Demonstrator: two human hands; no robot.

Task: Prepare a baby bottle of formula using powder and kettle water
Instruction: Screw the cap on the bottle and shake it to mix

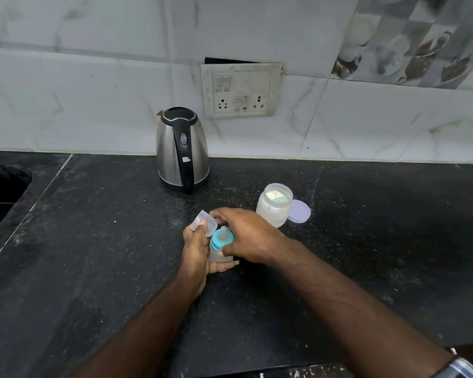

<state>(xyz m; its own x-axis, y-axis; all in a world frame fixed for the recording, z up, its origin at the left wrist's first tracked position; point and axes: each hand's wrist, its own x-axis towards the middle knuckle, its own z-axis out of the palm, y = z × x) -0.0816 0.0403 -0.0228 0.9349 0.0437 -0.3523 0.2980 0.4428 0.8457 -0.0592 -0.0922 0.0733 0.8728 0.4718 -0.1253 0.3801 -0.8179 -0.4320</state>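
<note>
Near the surface's (pixel 93 241) middle, the baby bottle (pixel 221 255) is gripped by the left hand (pixel 195 251), its clear cap (pixel 204 223) pinched too. The blue collar (pixel 218 239) is grasped by the right hand (pixel 246 236); it should be unscrewed with the bottle kept upright.

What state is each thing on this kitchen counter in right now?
Kettle: upright, lid closed.
Powder jar: open, scoop inside.
Jar lid: off, beside the jar.
Baby bottle: upright, teat ring on.
Bottle cap: off, held.
Left hand: holds bottle and cap.
Right hand: grips the teat ring.

Kettle (pixel 182 150): brushed metal, glossy black plastic handle. Bottle (pixel 221 248): translucent plastic, blue ring. Powder jar (pixel 275 205): frosted plastic. Table (pixel 93 241): dark speckled stone, matt.
</note>
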